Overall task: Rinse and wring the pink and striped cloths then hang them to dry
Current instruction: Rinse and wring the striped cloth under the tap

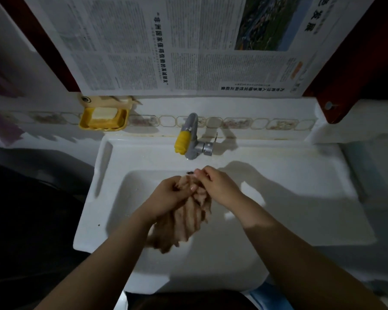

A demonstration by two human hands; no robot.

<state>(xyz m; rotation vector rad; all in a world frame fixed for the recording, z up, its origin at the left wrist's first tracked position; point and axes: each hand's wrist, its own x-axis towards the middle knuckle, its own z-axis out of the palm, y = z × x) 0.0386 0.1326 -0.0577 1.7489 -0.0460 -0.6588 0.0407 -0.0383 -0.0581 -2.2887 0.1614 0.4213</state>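
The striped cloth (pixel 184 220) hangs bunched over the middle of a white sink (pixel 300 198), gripped at its top by a person's two bare hands in dim light. Its pale brown folds, crossed by darker stripes, trail down toward the sink's near rim; whether the lower end touches the basin cannot be told.

Newspaper (pixel 188 45), printed in Chinese characters and carrying a colour photo, covers the wall above the sink, flanked by dark red frame edges. A band of patterned tiles (pixel 235 123) runs along the wall just beneath it.

The left hand (pixel 168 193) is closed around the gathered upper part of the cloth, fingers curled into the fabric. The right hand (pixel 217 184), just beside and touching the left, pinches the cloth's top end between fingertips and thumb, below the tap.

The grey metal tap (pixel 194 139) stands at the back of the sink with a yellow sleeve (pixel 182 142) on its spout. No stream from it can be made out.

A yellow soap dish (pixel 85 121), holding a pale bar of soap (pixel 104 113), sits on the wall to the left of the tap, well apart from the hands.
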